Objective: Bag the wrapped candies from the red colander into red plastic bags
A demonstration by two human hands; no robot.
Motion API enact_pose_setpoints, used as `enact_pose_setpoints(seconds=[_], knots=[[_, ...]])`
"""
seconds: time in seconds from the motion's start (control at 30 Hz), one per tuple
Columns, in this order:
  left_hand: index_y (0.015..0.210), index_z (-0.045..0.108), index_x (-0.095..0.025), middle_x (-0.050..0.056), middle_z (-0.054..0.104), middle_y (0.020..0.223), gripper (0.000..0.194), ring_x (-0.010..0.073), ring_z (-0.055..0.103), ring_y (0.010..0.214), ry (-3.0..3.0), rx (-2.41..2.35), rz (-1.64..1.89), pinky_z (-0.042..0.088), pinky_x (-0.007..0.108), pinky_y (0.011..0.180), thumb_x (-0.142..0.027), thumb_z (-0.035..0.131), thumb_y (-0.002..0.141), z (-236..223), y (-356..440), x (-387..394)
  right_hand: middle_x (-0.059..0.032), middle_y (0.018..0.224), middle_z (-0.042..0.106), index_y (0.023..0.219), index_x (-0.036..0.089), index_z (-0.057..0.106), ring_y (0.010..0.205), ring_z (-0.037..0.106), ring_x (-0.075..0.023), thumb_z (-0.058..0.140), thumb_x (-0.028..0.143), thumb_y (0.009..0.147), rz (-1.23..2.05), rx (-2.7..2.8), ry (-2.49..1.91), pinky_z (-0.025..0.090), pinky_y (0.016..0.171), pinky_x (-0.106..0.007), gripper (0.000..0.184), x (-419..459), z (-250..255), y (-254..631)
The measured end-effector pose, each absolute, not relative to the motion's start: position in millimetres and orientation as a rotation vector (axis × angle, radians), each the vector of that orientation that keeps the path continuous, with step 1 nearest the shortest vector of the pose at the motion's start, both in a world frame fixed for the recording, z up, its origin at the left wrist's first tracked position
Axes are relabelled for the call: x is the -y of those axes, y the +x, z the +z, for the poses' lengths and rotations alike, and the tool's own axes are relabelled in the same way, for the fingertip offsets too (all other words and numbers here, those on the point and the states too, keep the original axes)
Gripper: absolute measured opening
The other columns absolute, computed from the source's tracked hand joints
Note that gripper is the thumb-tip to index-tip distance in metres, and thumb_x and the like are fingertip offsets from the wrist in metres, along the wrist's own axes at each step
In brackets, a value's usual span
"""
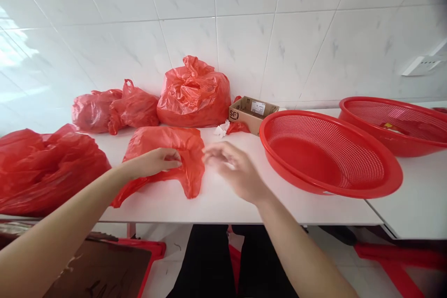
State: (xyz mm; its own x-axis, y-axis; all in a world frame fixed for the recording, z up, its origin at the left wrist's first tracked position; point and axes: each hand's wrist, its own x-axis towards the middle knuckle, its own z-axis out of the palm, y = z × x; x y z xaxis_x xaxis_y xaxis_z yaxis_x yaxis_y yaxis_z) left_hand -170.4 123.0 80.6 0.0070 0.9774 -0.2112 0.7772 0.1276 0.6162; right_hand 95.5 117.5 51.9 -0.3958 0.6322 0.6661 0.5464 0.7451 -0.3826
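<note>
My left hand (pixel 153 162) lies on a flat red plastic bag (pixel 164 144) in the middle of the white table (pixel 216 200), its fingers curled and pinching the bag's edge. My right hand (pixel 233 170) hovers just right of that bag, smeared by motion, with the fingers loosely spread and nothing seen in them. A large red perforated basin (pixel 328 158) stands to the right of my right hand.
Several stuffed red bags sit along the tiled wall: one at the far left (pixel 45 167), two behind (pixel 115 109), a big one (pixel 193 95). A small cardboard box (pixel 251 111) and a second red basin (pixel 394 123) stand at the right. Red stools are under the table.
</note>
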Motion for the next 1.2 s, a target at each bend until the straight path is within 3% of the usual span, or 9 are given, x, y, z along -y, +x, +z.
enact_pose_setpoints(seconds=[0.1,0.2,0.37,0.5,0.7,0.83,0.9,1.0,1.2], knots=[[0.083,0.067,-0.024,0.001,0.058,0.077,0.027,0.0186,0.054,0.071,1.588,-1.651,0.414,0.047,0.028,0.064,-0.049,0.069,0.074,107,-175,-98,-0.0163,0.153,0.042,0.151,0.026,0.041,0.139,0.044,-0.0339,0.070,0.027,0.085,0.350,2.371,-0.946,0.044,0.106,-0.051,0.072,-142,27,42],[0.079,0.064,-0.024,0.000,0.057,0.080,0.021,0.0178,0.053,0.076,1.453,-1.499,0.464,0.048,0.029,0.073,-0.044,0.068,0.076,121,-195,-74,-0.0151,0.166,0.015,0.156,0.031,0.030,0.149,0.018,-0.0445,0.071,0.019,0.077,0.525,2.557,-1.064,0.028,0.112,-0.063,0.089,-164,4,8],[0.054,0.053,-0.020,0.001,0.066,0.071,0.031,0.0267,0.062,0.096,1.306,-1.360,0.967,0.047,0.048,0.096,-0.040,0.070,0.069,141,-239,-38,-0.0210,0.138,0.055,0.133,0.013,0.058,0.134,0.043,-0.0393,0.060,0.017,0.083,0.636,2.521,-1.187,0.034,0.108,-0.058,0.051,-193,-22,-1],[0.069,0.059,-0.019,-0.002,0.072,0.078,0.028,0.0272,0.060,0.107,1.171,-1.585,1.702,0.048,0.050,0.088,-0.044,0.058,0.079,162,-224,-41,-0.0183,0.138,0.057,0.130,0.014,0.060,0.133,0.047,-0.0337,0.060,0.013,0.081,0.725,2.395,-1.128,0.036,0.110,-0.051,0.049,-206,-22,1],[0.087,0.066,-0.024,0.003,0.074,0.105,0.038,0.0327,0.059,0.115,1.382,-1.240,1.421,0.053,0.045,0.085,-0.054,0.074,0.067,148,-161,-83,-0.0100,0.155,0.041,0.153,0.025,0.029,0.140,0.044,-0.0192,0.041,0.012,0.090,0.897,1.985,-0.870,0.042,0.110,-0.039,0.066,-184,25,43],[0.089,0.066,-0.021,0.008,0.074,0.101,0.033,0.0302,0.066,0.100,1.343,-1.229,1.191,0.054,0.045,0.083,-0.043,0.076,0.067,106,-113,-115,-0.0081,0.160,0.032,0.156,0.038,0.014,0.134,0.050,-0.0219,0.061,0.033,0.089,1.195,1.689,-0.429,0.051,0.101,-0.040,0.082,-142,53,86],[0.095,0.066,-0.021,0.007,0.073,0.101,0.028,0.0261,0.067,0.093,1.334,-1.226,1.078,0.054,0.044,0.084,-0.036,0.072,0.072,82,-86,-131,-0.0062,0.155,0.039,0.148,0.037,0.036,0.131,0.051,-0.0217,0.069,0.035,0.085,1.120,1.708,-0.474,0.051,0.099,-0.037,0.071,-128,53,96],[0.089,0.066,-0.020,0.005,0.072,0.088,0.020,0.0222,0.067,0.085,1.331,-1.238,0.946,0.052,0.042,0.087,-0.031,0.071,0.072,51,-51,-144,-0.0077,0.121,0.062,0.105,0.024,0.068,0.108,0.061,-0.0197,0.061,0.038,0.090,0.912,1.626,-0.700,0.052,0.088,-0.032,0.022,-124,38,108],[0.074,0.064,-0.018,0.005,0.068,0.074,0.027,0.0208,0.068,0.074,1.196,-1.193,0.683,0.054,0.043,0.084,-0.045,0.067,0.076,15,-47,-116,0.0019,0.074,0.054,0.084,0.022,0.060,0.067,0.050,-0.0124,0.061,0.044,0.091,1.022,1.157,-0.759,0.044,0.063,-0.025,0.024,-124,30,143]])
